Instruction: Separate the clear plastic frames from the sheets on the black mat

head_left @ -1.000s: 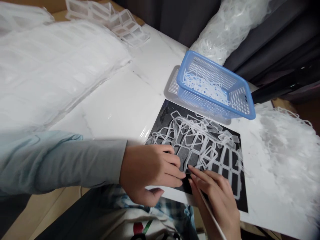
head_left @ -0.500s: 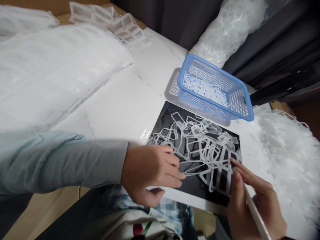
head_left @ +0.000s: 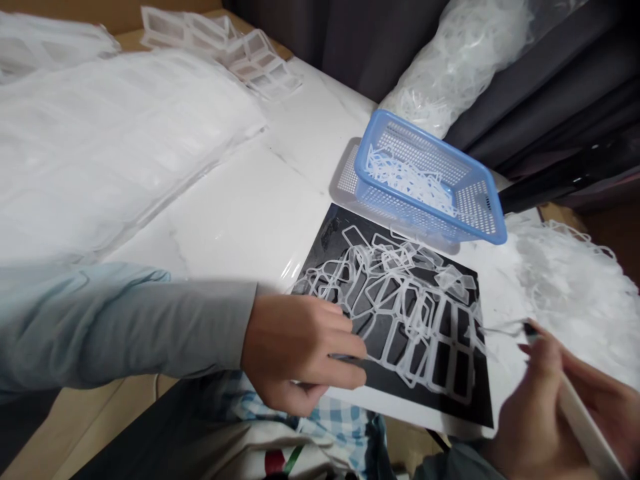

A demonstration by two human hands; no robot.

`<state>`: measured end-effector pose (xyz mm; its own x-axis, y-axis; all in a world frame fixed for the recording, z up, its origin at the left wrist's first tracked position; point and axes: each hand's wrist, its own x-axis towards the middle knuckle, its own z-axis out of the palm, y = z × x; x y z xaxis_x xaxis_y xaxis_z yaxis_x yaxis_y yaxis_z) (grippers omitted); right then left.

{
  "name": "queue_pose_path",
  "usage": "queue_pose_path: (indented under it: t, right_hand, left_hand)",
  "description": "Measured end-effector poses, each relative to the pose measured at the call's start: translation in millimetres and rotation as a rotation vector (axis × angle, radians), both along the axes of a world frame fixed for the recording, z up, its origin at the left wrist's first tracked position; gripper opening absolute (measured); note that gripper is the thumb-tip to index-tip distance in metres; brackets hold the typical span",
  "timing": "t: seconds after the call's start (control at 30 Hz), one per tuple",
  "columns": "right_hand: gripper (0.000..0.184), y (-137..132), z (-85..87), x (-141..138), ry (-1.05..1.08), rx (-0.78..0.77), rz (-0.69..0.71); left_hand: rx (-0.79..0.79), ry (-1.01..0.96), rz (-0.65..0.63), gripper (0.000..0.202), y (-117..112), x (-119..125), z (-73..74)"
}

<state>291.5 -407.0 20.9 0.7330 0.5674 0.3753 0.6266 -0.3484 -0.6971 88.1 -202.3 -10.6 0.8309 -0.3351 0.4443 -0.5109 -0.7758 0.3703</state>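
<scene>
Thin translucent plastic frames [head_left: 415, 300], joined into a tangled mesh, lie over a black board [head_left: 483, 393] in front of me. My left hand [head_left: 305, 350] is palm down at the board's near left edge, fingers bent a little and apart, fingertips against the mesh; what is under them is hidden. Off the board's right edge, my right hand [head_left: 565, 400] grips a white-handled tool [head_left: 583, 417] like a pen. Its thin metal tip reaches left to the right edge of the mesh.
A blue perforated basket [head_left: 430, 140] behind the board holds narrow white plastic pieces. Stacked clear plastic sheets [head_left: 125, 147] cover the table's left side. Loose plastic scraps [head_left: 575, 287] are heaped at the right, and a filled clear bag [head_left: 460, 60] stands behind the basket.
My right hand with the tool has moved right, off the board. The right part of the mesh now lies spread flatter. My left hand has barely shifted.
</scene>
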Motion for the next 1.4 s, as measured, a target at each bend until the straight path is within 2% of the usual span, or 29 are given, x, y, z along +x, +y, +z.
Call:
queue_pose_path:
  t: [0.07, 0.2, 0.27, 0.33, 0.4, 0.47, 0.67, 1.0, 1.2, 1.4]
  right_hand:
    - [0.049, 3.6, -0.6, -8.8, 0.011, -0.013, 0.03]
    - [0.035, 7.5, -1.0, -24.1, 0.036, -0.056, 0.067]
    - [0.025, 8.3, -2.2, -29.0, 0.036, -0.089, 0.044]
    - [0.017, 10.2, -4.7, -32.8, 0.026, -0.113, 0.055]
    - [0.013, 14.0, -8.0, -36.5, 0.04, -0.129, 0.131]
    - [0.01, 19.5, -10.8, -40.4, 0.09, -0.159, 0.233]
    - [0.004, 34.4, -14.3, -47.7, 0.164, -0.19, 0.426]
    - [0.006, 39.9, -15.5, -47.9, 0.175, -0.198, 0.469]
    - [0.005, 40.6, -19.4, -48.8, 0.099, -0.196, 0.483]
    - [0.006, 44.1, -21.9, -47.3, 0.012, -0.211, 0.512]
  left_hand:
    - [0.035, -0.024, -0.005, 0.035, 0.0, -1.1, 1.3]
    - [0.109, -0.111, 0.004, 0.023, 3.0, 0.2, 4.4]
    - [0.142, -0.109, 0.085, 0.019, 4.9, 2.2, 4.9]
    - [0.142, -0.085, 0.222, 0.019, 5.9, 3.9, 3.7]
    - [0.128, -0.084, 0.336, 0.022, 5.9, 4.7, 1.3]
    - [0.131, -0.09, 0.376, 0.023, 5.3, 4.7, -0.9]
    - [0.159, -0.111, 0.366, 0.024, 4.8, 4.6, -2.2]
    - [0.138, -0.092, 0.37, 0.024, 4.5, 2.9, -2.0]
    - [0.14, -0.101, 0.357, 0.025, 5.5, 3.3, -2.0]
    - [0.128, -0.03, 0.349, 0.025, 4.0, 2.6, -0.4]
